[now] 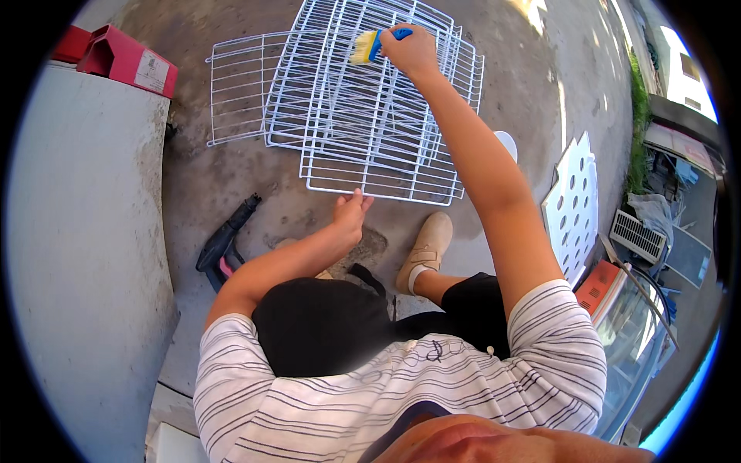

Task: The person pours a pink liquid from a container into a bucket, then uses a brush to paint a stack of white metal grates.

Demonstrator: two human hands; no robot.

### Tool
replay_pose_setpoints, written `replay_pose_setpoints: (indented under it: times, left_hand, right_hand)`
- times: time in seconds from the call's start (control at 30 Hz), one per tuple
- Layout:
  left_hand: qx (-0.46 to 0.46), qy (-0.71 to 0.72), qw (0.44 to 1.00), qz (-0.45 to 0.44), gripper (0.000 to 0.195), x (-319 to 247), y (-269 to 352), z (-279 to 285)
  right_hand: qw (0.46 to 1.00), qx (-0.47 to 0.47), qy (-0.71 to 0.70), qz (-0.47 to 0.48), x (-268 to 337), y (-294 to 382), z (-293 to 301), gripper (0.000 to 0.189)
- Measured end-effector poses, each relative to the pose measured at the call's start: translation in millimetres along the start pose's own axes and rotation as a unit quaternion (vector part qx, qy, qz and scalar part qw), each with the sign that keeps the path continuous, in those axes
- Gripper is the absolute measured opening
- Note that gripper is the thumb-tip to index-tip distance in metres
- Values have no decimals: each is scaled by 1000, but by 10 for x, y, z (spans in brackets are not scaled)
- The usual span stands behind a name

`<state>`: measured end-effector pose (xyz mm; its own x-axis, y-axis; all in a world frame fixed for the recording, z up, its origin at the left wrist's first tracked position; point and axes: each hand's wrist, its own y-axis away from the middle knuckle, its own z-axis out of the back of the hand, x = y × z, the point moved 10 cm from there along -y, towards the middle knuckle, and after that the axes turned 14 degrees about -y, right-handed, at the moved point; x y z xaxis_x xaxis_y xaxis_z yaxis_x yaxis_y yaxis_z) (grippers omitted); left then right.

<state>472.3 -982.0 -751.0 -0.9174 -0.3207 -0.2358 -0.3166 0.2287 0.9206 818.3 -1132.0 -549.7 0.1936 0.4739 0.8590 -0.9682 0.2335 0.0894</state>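
Several white wire shelf racks [359, 116] lie stacked and overlapping on the concrete ground before me. My left hand [351, 219] pinches the near edge of the top rack, fingertips on its outer wire. Over the far part of the stack, my right hand [410, 51] grips the blue handle of a paintbrush-like brush [367, 47]. Its pale bristles, with a yellow band at their base, point left and lie over the wires; I cannot tell whether they touch. One rack [237, 89] juts out to the left from under the others.
A black handheld nozzle gun [227, 237] lies on the ground at left, beside a large pale cabinet [92, 185] with a red metal box [130, 61] on top. At right are a white perforated panel [574, 202], a glass-sided case [628, 347] and a vent grille [638, 236].
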Motion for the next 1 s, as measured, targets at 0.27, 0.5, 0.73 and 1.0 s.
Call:
replay_pose_setpoints:
  times: [0.27, 0.5, 0.73, 1.0]
  left_hand:
    - [-2, -10, 1000, 5, 20, -87, 53, 13]
    - [-15, -11, 1000, -5, 19, -149, 24, 4]
    - [-3, 0, 1000, 3, 19, -219, 30, -11]
    - [-43, -7, 999, 1, 17, -321, 117, 34]
  right_hand:
    - [999, -21, 40, -25, -346, 246, 145, 23]
    - [994, 11, -109, 11, -56, 428, -225, 25]
    - [998, -15, -23, -58, -296, 548, 338, 19]
    - [991, 49, -104, -69, -381, 727, -107, 24]
